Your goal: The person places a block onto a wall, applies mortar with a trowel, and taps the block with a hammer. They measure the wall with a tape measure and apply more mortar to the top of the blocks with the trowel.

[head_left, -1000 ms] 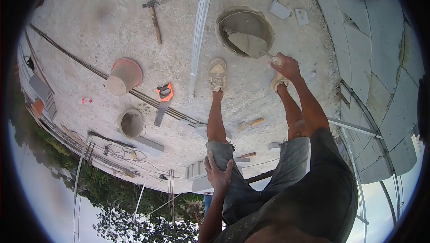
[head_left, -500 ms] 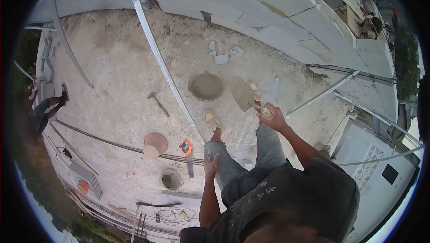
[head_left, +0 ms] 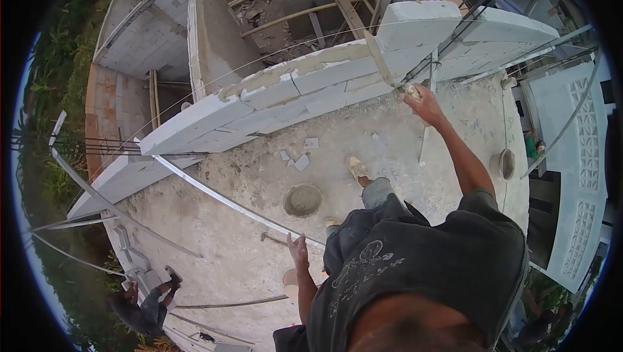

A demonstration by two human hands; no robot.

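Observation:
My right hand is closed round the handle of a trowel. The trowel's blade is raised in front of the top of a white block wall, close beside an upright end block. Grey mortar lies along the top course of the wall. My left hand hangs out to the side with its fingers apart and nothing in it, near a long metal bar. A round tub of mortar stands on the floor before my feet.
Broken block pieces lie near the tub. A hammer rests on the floor by my left hand. Another person is at the lower left. A string runs along the wall top. A bucket stands at right.
The view has turned up toward the wall. My right hand has lifted the trowel from beside my foot to the wall top. My left hand has moved away from my thigh.

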